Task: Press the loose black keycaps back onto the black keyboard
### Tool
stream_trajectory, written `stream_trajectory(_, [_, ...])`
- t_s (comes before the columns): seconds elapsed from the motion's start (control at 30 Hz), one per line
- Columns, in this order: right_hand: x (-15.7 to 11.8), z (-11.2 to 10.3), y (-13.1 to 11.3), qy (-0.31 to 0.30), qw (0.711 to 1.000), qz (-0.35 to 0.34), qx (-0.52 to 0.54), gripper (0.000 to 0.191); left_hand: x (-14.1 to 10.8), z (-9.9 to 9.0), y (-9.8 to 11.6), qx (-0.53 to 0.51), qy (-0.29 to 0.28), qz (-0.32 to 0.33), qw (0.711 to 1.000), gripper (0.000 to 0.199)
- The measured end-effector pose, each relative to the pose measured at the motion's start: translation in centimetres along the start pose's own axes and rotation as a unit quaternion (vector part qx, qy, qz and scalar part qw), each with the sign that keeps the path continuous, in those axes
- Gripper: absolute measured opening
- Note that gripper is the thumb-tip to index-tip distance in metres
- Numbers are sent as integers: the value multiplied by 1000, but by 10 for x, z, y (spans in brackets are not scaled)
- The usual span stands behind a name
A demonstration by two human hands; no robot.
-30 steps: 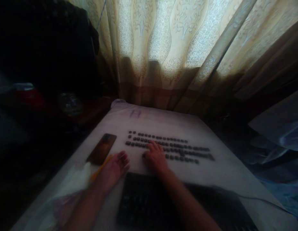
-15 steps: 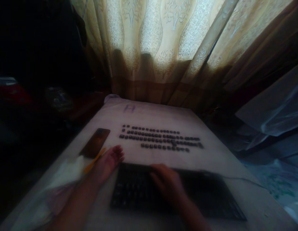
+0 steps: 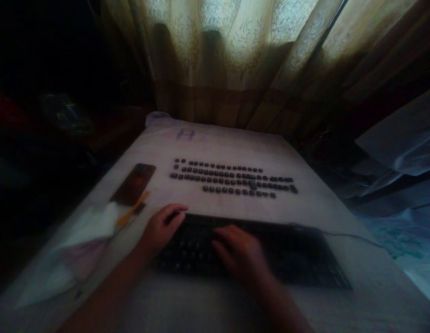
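A black keyboard (image 3: pixel 298 259) lies in front of me; keycaps show on its left part, while the rest looks dark and blurred. My left hand (image 3: pixel 166 226) is at its back left corner, thumb and fingers apart with a dark gap between them. Over the left-middle of the board, my right hand (image 3: pixel 239 247) has its fingers bent and close together, tips down at the keys. Whatever its fingertips may hold is hidden. Beyond the keyboard, loose black keycaps (image 3: pixel 218 180) lie in several rows on the pale cloth.
To the left lie a brown phone (image 3: pixel 134 184), an orange stick-like tool (image 3: pixel 133 208) and a crumpled white plastic bag (image 3: pixel 86 231). A cable (image 3: pixel 353 237) runs off to the right. Patterned curtains (image 3: pixel 249 41) hang behind the cloth-covered table (image 3: pixel 229 134).
My left hand has turned from palm up beside the orange tool and moved right to the keyboard's corner. My right hand stays over the keys. The camera has tilted down.
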State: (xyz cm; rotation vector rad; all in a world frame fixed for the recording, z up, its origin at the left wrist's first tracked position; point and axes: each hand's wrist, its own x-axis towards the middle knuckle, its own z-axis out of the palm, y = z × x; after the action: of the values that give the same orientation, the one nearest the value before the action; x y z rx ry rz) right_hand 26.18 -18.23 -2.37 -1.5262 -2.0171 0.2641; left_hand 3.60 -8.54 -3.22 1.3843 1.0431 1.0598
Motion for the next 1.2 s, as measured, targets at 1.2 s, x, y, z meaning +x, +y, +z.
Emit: stream_trajectory(1.2, [-13,15,-10,-2,1000,16,-8,21,-65,13,-7,414,-150,374,816,29])
